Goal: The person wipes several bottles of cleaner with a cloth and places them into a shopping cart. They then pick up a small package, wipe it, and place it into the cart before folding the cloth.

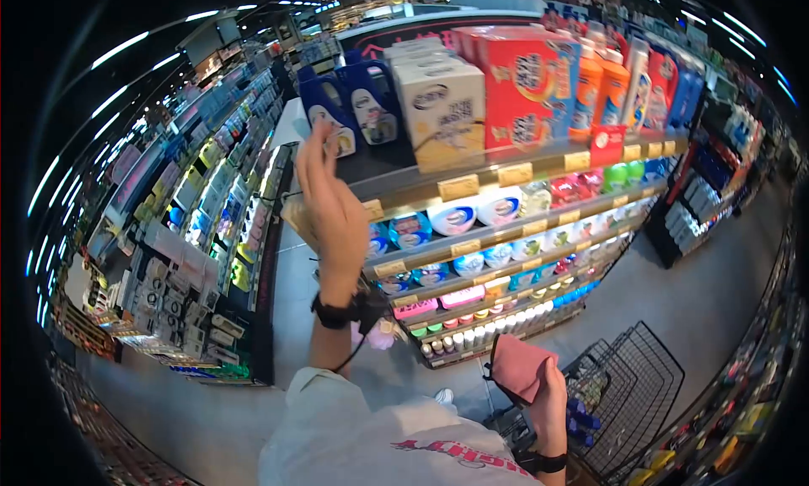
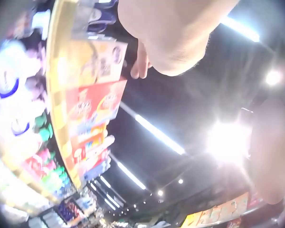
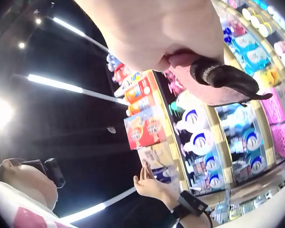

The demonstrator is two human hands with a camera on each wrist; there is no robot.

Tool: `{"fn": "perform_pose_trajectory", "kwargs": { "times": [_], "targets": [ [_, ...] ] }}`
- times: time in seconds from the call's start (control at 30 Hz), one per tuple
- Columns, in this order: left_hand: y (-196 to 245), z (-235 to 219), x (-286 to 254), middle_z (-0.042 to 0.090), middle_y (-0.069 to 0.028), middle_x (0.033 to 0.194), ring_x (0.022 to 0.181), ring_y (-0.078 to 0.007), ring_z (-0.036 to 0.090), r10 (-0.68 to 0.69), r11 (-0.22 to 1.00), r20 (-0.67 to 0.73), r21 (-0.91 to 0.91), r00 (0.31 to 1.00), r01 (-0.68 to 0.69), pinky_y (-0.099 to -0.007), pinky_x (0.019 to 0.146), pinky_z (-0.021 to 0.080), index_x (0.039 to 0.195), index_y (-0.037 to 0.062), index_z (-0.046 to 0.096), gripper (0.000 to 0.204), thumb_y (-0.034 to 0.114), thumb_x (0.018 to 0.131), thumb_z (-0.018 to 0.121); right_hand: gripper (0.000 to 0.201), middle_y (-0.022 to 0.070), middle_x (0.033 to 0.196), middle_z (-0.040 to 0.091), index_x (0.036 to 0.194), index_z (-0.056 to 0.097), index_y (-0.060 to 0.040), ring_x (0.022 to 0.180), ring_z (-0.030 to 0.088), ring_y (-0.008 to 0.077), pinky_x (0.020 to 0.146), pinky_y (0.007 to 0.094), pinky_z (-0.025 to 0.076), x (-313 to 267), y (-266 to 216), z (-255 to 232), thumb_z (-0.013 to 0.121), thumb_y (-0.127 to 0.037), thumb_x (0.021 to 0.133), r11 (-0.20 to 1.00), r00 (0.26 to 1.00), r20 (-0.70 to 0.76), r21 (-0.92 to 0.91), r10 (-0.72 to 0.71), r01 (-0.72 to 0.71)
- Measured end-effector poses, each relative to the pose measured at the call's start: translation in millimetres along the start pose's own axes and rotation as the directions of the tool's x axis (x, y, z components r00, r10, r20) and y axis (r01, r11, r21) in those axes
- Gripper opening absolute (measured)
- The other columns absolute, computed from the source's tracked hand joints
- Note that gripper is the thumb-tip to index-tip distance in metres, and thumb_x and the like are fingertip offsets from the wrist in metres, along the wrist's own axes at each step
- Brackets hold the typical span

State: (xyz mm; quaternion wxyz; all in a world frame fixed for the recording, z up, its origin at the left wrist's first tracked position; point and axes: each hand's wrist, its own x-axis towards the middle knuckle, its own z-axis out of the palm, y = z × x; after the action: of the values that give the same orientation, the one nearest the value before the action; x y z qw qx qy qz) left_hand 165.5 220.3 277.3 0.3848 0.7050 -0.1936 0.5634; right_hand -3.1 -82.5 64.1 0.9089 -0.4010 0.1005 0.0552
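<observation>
My left hand (image 1: 334, 216) is raised at the left end of the top shelf, fingers extended upward. In the head view its fingertips overlap a dark blue detergent bottle (image 1: 318, 107). A second dark blue bottle (image 1: 371, 107) stands just right of it, beside a cream and yellow box (image 1: 442, 107). Low at the front, my right hand (image 1: 549, 410) grips a pink pouch (image 1: 520, 368) with dark edging. The right wrist view shows a black strap (image 3: 228, 78) on the pouch.
Red boxes (image 1: 522, 85) and orange bottles (image 1: 611, 90) continue along the top shelf. Lower shelves carry white pump bottles (image 1: 452, 216) and other goods. A black wire shopping cart (image 1: 632, 393) stands at the lower right. Another shelf row (image 1: 202, 199) runs along the left across the aisle.
</observation>
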Motion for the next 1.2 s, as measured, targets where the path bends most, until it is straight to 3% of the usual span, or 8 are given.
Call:
{"fn": "perform_pose_trajectory", "kwargs": {
  "times": [0.13, 0.27, 0.33, 0.47, 0.8, 0.9, 1.07, 1.2],
  "targets": [
    [-78.5, -33.2, 70.1, 0.046, -0.0273, 0.146, 0.14, -0.0345, 0.044, -0.039, 0.876, -0.001, 0.481, 0.999, 0.034, -0.0402, 0.113, 0.039, 0.15, -0.0078, 0.032, 0.064, 0.009, 0.092, 0.054, 0.051, 0.0148, 0.132, 0.061, 0.132, 0.054, 0.0073, 0.121, 0.059, 0.0224, 0.105, 0.0364, 0.043, 16.8, 28.0, 21.6, 0.046, -0.037, 0.107, 1.0, 1.0, 0.017, -0.009, 0.015, -0.015],
    [-152.3, -39.4, 117.8, 0.049, -0.0306, 0.144, 0.134, -0.0366, 0.051, -0.235, 0.833, 0.013, 0.519, 0.972, 0.194, -0.0392, 0.109, 0.041, 0.149, -0.0126, 0.03, 0.082, 0.029, 0.09, 0.069, 0.044, 0.0112, 0.125, 0.063, 0.127, 0.057, 0.0034, 0.115, 0.062, 0.0211, 0.101, 0.0362, 0.047, 23.7, 39.2, 36.0, 0.049, -0.035, 0.107, 1.0, 0.999, -0.036, 0.02, -0.014, 0.015],
    [-158.9, -39.0, 130.5, 0.054, -0.0316, 0.139, 0.127, -0.0366, 0.057, -0.361, 0.905, 0.21, 0.311, 0.908, 0.288, -0.0381, 0.106, 0.044, 0.149, -0.015, 0.027, 0.097, 0.041, 0.086, 0.075, 0.044, 0.0116, 0.125, 0.064, 0.127, 0.056, 0.0034, 0.115, 0.062, 0.0214, 0.101, 0.0364, 0.047, 29.3, 44.4, 37.6, 0.049, -0.035, 0.107, 0.999, 0.999, -0.041, 0.021, -0.036, 0.037],
    [-200.0, -37.8, 127.0, 0.064, -0.0267, 0.126, 0.117, -0.032, 0.063, -0.248, 0.939, 0.224, 0.296, 0.943, 0.177, -0.0378, 0.101, 0.048, 0.139, -0.0134, 0.045, 0.081, 0.033, 0.082, 0.081, 0.048, 0.0124, 0.128, 0.062, 0.128, 0.057, 0.0056, 0.118, 0.06, 0.0202, 0.103, 0.0341, 0.044, 34.3, 52.5, 40.7, 0.048, -0.036, 0.107, 0.994, 0.99, -0.101, 0.014, -0.103, 0.105],
    [-100.4, -40.9, 83.7, 0.07, -0.0116, 0.105, 0.09, -0.0148, 0.066, -0.18, 0.983, -0.144, 0.013, 0.973, 0.184, -0.0277, 0.084, 0.051, 0.122, -0.0083, 0.062, 0.057, 0.02, 0.08, 0.087, 0.04, 0.0036, 0.104, 0.062, 0.112, 0.061, 0.0004, 0.1, 0.059, 0.0131, 0.091, 0.0309, 0.046, 35.4, 37.5, 49.1, 0.051, -0.038, 0.106, 0.989, 0.975, -0.169, -0.039, -0.146, 0.141],
    [-61.0, -37.4, 78.9, 0.068, -0.0072, 0.108, 0.09, -0.0108, 0.062, -0.283, 0.902, -0.27, -0.402, 0.92, 0.159, -0.025, 0.083, 0.05, 0.123, -0.0057, 0.062, 0.043, 0.015, 0.089, 0.079, 0.045, 0.0076, 0.119, 0.063, 0.122, 0.058, 0.0018, 0.11, 0.061, 0.017, 0.098, 0.0337, 0.047, 30.8, 16.2, 53.8, 0.049, -0.039, 0.107, 0.982, 0.965, -0.183, -0.078, -0.186, 0.175],
    [2.2, -27.3, 42.0, 0.068, -0.0065, 0.108, 0.092, -0.0109, 0.063, -0.354, 0.683, -0.012, -0.686, 0.935, 0.25, -0.0241, 0.083, 0.05, 0.122, -0.0019, 0.06, 0.035, 0.013, 0.093, 0.073, 0.045, 0.0087, 0.131, 0.06, 0.133, 0.055, 0.001, 0.122, 0.055, 0.0154, 0.108, 0.0312, 0.039, 15.4, -34.9, 89.0, 0.042, -0.035, 0.11, 0.865, 0.885, -0.055, -0.249, -0.463, 0.437],
    [63.5, 3.3, -1.2, 0.067, -0.0059, 0.108, 0.093, -0.0114, 0.064, -0.465, 0.396, 0.334, -0.75, 0.82, 0.53, -0.0249, 0.084, 0.051, 0.121, -0.0006, 0.058, 0.035, 0.019, 0.095, 0.071, 0.046, 0.0048, 0.118, 0.059, 0.134, 0.053, 0.0035, 0.101, 0.052, 0.0085, 0.09, 0.026, 0.043, -3.0, -61.7, 112.1, 0.038, -0.034, 0.111, 0.662, 0.736, 0.025, -0.415, -0.677, 0.623]
  ]
}}
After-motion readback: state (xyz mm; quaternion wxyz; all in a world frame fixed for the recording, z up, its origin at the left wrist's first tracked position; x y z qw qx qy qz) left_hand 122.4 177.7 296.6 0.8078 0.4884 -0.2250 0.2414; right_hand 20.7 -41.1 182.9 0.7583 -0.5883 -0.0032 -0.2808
